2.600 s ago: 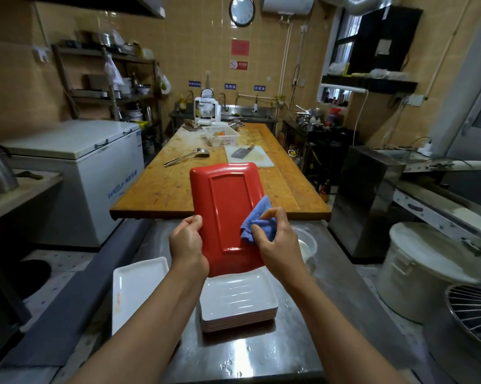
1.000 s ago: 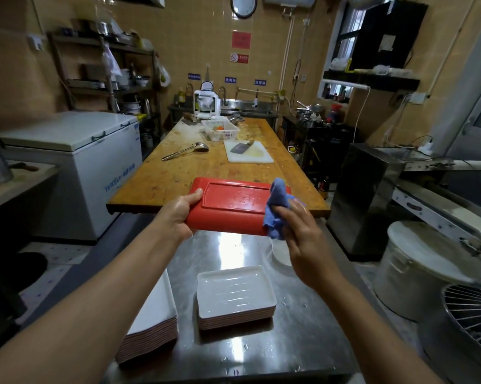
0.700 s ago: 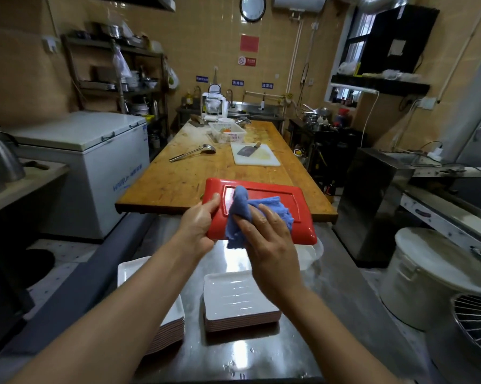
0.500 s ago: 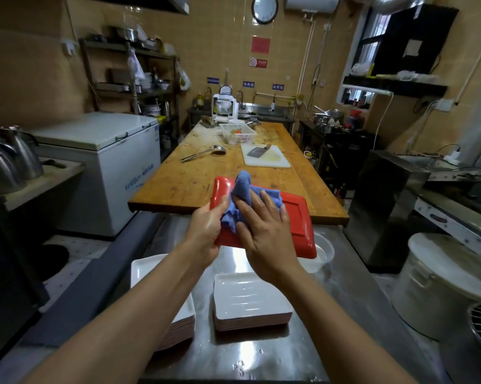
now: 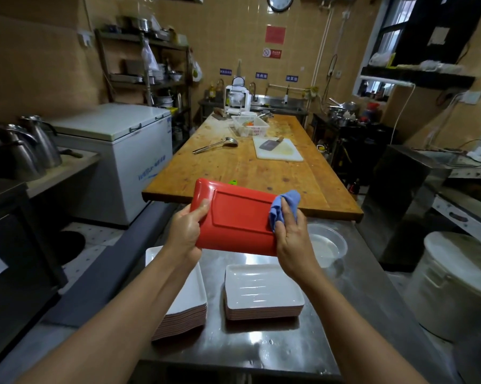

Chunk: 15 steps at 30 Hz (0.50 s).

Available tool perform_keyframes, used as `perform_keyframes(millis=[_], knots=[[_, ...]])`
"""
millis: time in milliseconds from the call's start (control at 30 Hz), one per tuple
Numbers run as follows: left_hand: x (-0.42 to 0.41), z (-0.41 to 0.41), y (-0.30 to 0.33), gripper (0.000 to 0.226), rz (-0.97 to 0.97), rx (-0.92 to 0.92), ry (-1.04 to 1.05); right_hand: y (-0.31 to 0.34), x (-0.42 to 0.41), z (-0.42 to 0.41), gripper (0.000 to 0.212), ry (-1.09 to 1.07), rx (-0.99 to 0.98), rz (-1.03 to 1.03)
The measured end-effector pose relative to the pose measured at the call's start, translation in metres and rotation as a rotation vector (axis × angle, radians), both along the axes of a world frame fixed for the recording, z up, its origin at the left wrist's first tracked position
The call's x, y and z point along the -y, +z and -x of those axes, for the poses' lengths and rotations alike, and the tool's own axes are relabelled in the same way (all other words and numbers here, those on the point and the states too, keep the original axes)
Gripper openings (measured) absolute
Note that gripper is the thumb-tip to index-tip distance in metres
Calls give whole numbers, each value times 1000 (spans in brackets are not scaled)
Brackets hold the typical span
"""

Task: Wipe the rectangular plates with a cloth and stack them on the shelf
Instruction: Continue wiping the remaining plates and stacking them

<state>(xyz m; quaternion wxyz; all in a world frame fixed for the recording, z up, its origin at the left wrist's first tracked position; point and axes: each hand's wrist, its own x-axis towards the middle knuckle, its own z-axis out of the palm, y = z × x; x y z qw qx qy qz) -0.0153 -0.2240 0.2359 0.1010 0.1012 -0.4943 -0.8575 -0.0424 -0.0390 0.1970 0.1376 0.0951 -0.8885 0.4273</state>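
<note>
The wiping step is in hand. A red rectangular plate (image 5: 240,218) is held in the air above the steel tabletop (image 5: 264,345), its underside with the raised foot rim turned toward the camera and its long edge running roughly level. The left hand (image 5: 186,231) grips the plate's left short end, thumb laid over the near face and the other fingers hidden behind. The right hand (image 5: 290,231) presses a bunched blue cloth (image 5: 283,206) against the plate's right end, with fingers curled around the cloth and that edge.

Below the plate, on the tabletop, sit two stacks of white rectangular plates: the left stack (image 5: 184,300), partly hidden by the left forearm, and the right stack (image 5: 263,292), whose top plate looks glossy, perhaps still wet. A clear round tub (image 5: 326,245) stands just right of the right hand. Beyond the plate runs a long wooden table (image 5: 250,167).

Judging by the cloth's place at the plate's right end, a pass across the underside seems to be at its limit. The next move probably calls for another pass back toward the left hand, or flipping the plate to check the face. Stacking comes after that; a metal shelf rack (image 5: 148,65) stands well beyond the plate at the far wall, though I cannot tell if it is the shelf meant.
</note>
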Motion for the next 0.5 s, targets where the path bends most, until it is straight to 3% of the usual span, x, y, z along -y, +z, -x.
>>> perform_keyframes(millis=[167, 233, 400, 433, 500], knots=[[23, -5, -8, 11, -51, 37, 66, -18, 15, -13, 31, 10, -11, 235], [35, -6, -11, 10, -59, 47, 98, -28, 21, -13, 22, 9, -14, 253], [68, -13, -20, 13, -13, 20, 180, -42, 31, -17, 25, 12, 112, 233], [74, -15, -22, 13, 66, -16, 198, -44, 33, -16, 27, 16, 127, 226], [83, -21, -28, 18, 422, -74, 249, -47, 37, -13, 28, 23, 175, 229]])
